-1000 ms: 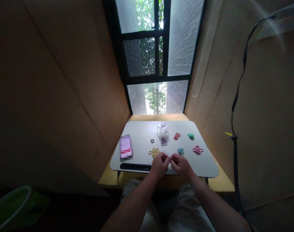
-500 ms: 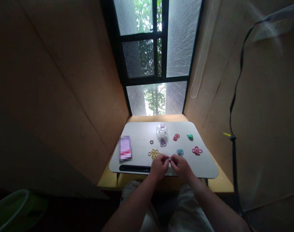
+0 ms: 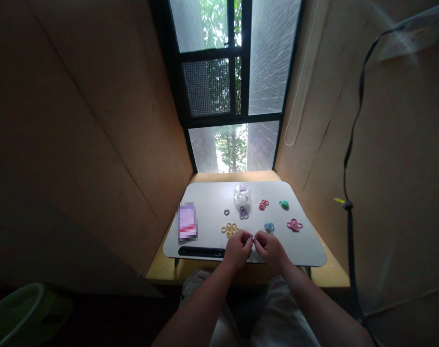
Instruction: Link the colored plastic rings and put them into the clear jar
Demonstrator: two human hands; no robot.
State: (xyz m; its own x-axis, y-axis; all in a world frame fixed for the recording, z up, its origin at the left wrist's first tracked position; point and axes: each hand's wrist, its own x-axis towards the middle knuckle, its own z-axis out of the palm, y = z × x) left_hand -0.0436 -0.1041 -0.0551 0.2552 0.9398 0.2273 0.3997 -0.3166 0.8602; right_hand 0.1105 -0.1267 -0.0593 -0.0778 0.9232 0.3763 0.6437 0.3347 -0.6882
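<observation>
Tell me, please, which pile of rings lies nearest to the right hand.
The blue pile, just beyond the right hand; the yellow pile is by the left hand, others farther.

1 window [image 3: 245, 86], 2 plain walls [image 3: 132, 120] and a small table [image 3: 208, 197] suggest a home.

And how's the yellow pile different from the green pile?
The yellow pile spreads out in loops; the green pile is one tight clump. The yellow pile covers more space than the green pile. The yellow pile is by the left hand, the green pile farther back. Both lie on the white table.
</observation>
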